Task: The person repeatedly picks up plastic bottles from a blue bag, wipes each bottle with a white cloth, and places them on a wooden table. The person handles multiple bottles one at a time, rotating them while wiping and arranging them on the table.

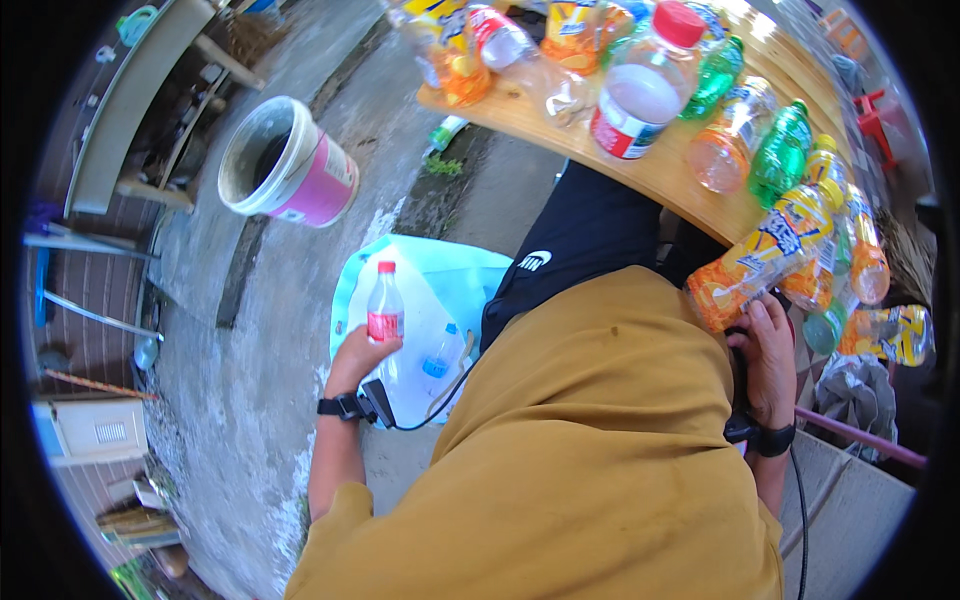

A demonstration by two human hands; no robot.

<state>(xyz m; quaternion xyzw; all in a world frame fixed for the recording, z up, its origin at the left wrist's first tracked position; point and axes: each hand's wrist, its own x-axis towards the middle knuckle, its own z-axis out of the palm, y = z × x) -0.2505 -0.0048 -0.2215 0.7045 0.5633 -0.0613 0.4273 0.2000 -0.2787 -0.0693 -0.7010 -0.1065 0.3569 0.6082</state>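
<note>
My left hand point(360, 356) holds a clear plastic bottle point(386, 292) with a red cap and red label, upright by its lower part. Behind and below it lies a light blue bag point(465, 259) with a white inside. A small bottle with a blue label point(436, 365) shows inside the bag. On my other side, my right hand point(765, 360) has curled fingers close to the base of an orange drink bottle point(757, 259) with a yellow cap. That bottle slants past the table edge; whether the fingers grip it is unclear.
A wooden table point(517, 116) carries several plastic bottles, including a large red-capped bottle point(637, 90) and a green bottle point(781, 154). A pink and white bucket point(330, 180) stands on the concrete floor. Another bottle point(448, 133) lies near the table. Cables run from both wrists.
</note>
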